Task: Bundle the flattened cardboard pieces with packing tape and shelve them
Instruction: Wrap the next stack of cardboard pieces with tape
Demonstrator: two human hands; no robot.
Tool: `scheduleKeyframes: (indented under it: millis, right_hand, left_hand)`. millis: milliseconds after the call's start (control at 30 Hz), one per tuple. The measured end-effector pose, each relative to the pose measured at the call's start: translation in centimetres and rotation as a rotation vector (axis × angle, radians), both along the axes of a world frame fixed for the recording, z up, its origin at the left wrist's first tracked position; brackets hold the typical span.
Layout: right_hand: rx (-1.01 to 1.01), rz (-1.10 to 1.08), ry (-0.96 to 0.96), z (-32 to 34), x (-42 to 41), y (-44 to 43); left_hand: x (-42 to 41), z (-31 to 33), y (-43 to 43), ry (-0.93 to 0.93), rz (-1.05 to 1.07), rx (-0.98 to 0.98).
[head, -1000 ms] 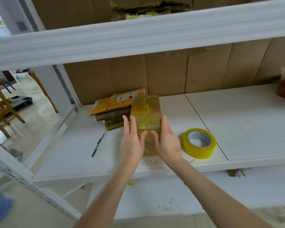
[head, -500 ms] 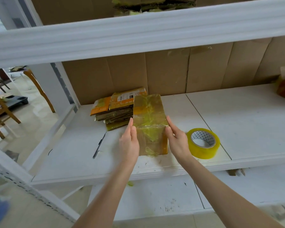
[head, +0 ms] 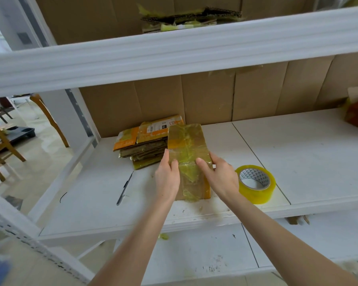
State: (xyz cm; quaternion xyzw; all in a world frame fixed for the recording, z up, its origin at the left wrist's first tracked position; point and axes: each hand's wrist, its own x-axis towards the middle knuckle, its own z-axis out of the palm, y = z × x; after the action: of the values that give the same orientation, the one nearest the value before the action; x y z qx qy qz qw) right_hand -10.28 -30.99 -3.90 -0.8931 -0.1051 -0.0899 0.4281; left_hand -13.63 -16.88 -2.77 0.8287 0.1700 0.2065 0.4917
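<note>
Cardboard bundle (head: 187, 153), clamped between left hand (head: 166, 178) and right hand (head: 221, 176), may slip on its glossy tape and knock the tape roll (head: 255, 183) at four o'clock.

One head-worn view (wide-angle) looks forward and down, close over the middle shelf (head: 298, 162).
</note>
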Motion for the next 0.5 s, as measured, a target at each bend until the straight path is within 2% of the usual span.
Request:
scheduleKeyframes:
  millis: [133,267,500]
  right_hand:
    - [0.011,-0.021,0.028,-0.3,0.2,0.1]
    - [0.138,0.030,0.092,-0.4,-0.1,-0.2]
    - [0.336,0.085,0.019,-1.4,-2.2,-0.8]
  left_hand:
    - [0.3,-0.4,0.5,0.081,0.013,0.083]
    - [0.8,-0.2,1.4,0.113,-0.028,0.120]
    - [-2.0,-1.7,1.3,-0.010,0.043,0.165]
